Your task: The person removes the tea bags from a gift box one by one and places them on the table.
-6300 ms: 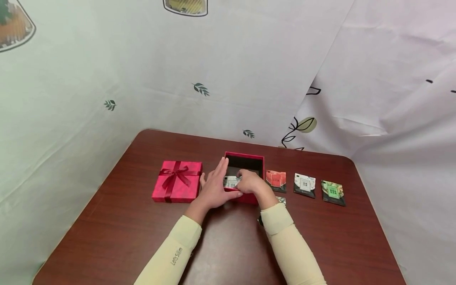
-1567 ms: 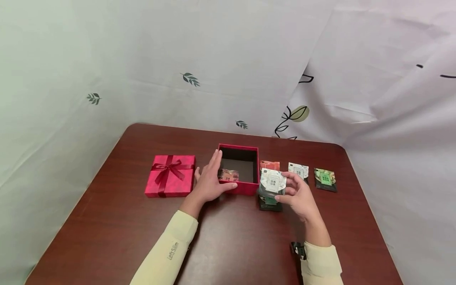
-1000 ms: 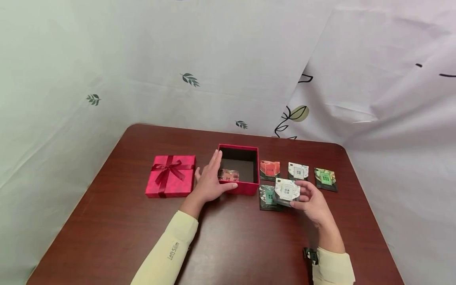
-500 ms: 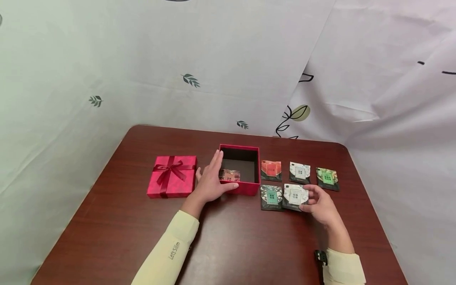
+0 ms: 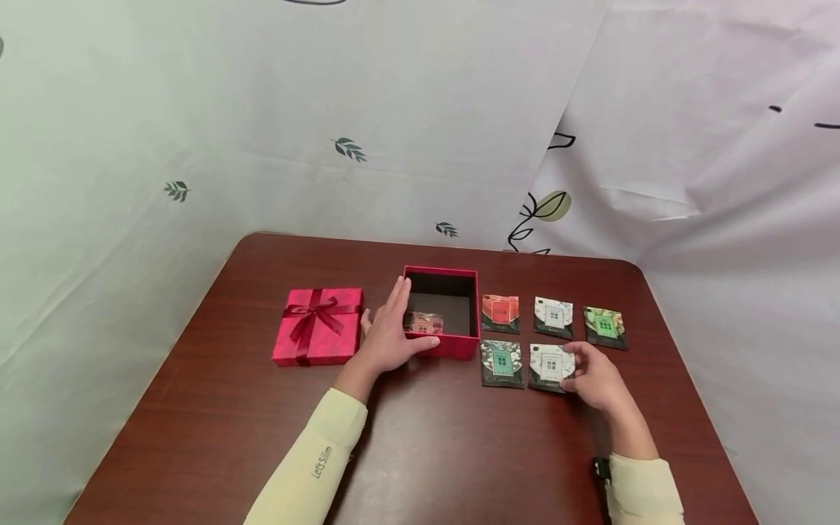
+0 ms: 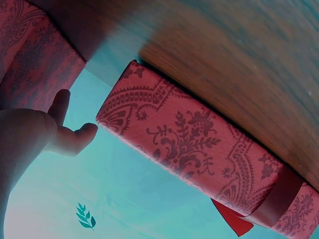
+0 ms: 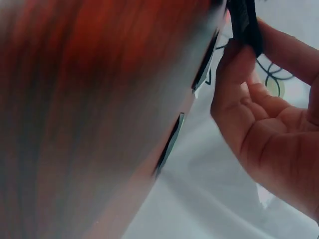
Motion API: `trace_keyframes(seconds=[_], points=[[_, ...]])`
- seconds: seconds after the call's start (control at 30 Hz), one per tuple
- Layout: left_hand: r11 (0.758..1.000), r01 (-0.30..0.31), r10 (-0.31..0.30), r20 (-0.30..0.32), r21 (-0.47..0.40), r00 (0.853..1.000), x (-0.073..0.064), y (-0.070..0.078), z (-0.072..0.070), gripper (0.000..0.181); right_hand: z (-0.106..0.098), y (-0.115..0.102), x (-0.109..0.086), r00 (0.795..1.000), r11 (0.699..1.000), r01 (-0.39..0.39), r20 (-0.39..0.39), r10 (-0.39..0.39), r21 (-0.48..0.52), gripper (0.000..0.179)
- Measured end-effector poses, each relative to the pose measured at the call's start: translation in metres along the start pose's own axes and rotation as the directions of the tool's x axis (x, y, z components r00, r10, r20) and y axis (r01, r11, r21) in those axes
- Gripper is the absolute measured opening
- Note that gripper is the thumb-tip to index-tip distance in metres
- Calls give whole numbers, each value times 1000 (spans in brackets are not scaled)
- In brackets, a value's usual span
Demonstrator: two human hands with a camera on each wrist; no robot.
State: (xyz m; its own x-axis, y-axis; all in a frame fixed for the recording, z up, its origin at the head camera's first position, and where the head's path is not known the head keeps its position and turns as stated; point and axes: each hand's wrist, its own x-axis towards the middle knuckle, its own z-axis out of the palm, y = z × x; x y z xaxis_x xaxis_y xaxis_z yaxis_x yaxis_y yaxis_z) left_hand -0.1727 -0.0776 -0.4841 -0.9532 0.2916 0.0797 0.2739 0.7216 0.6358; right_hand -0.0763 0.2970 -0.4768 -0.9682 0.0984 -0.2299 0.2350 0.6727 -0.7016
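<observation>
At the table's front right, my right hand point(image 5: 597, 379) pinches the right edge of a white-and-black sachet point(image 5: 550, 364) between thumb and fingers. In the right wrist view that sachet point(image 7: 245, 25) appears edge-on as a dark packet. A green-labelled sachet point(image 5: 502, 364) lies just left of it. With fingers extended, my left hand point(image 5: 387, 335) rests along the left side of the open red box point(image 5: 459, 347), thumb along its front. Inside the box's dark interior a reddish sachet point(image 5: 425, 322) lies near the front left.
Behind lie a red sachet point(image 5: 501, 313), another white one point(image 5: 553, 317) and a green one point(image 5: 605, 327). Left of the box sits the red patterned lid point(image 5: 318, 327) with a ribbon bow. A pale curtain point(image 5: 420, 109) stands along the table's back edge.
My right hand first reached into the box, then brought the white sachet out, moved it right past the green-labelled one and lowered it to the table. My left hand has stayed at the box.
</observation>
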Motion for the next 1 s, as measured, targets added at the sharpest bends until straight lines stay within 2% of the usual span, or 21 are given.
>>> trace_keyframes(seconds=[0.13,0.27,0.73,0.9,1.0], points=[[1000,1,-1,1,-5,1000,-1,0,0,120,0,0,4,1000,992,-12,24,16,-128,57],[1000,-1,0,-3,-9,1000,-1,0,-1,120,0,0,6,998,984,-22,52,32,-177,56],[1000,-10,10,-1,-15,1000,2,0,-1,121,0,2,9,999,960,-23,36,35,-278,54],[1000,-5,5,0,-17,1000,1,-1,0,120,-1,2,7,999,956,-27,30,37,-291,54],[1000,-3,3,0,-21,1000,0,-1,1,120,-2,0,5,999,958,-32,-2,33,-286,52]])
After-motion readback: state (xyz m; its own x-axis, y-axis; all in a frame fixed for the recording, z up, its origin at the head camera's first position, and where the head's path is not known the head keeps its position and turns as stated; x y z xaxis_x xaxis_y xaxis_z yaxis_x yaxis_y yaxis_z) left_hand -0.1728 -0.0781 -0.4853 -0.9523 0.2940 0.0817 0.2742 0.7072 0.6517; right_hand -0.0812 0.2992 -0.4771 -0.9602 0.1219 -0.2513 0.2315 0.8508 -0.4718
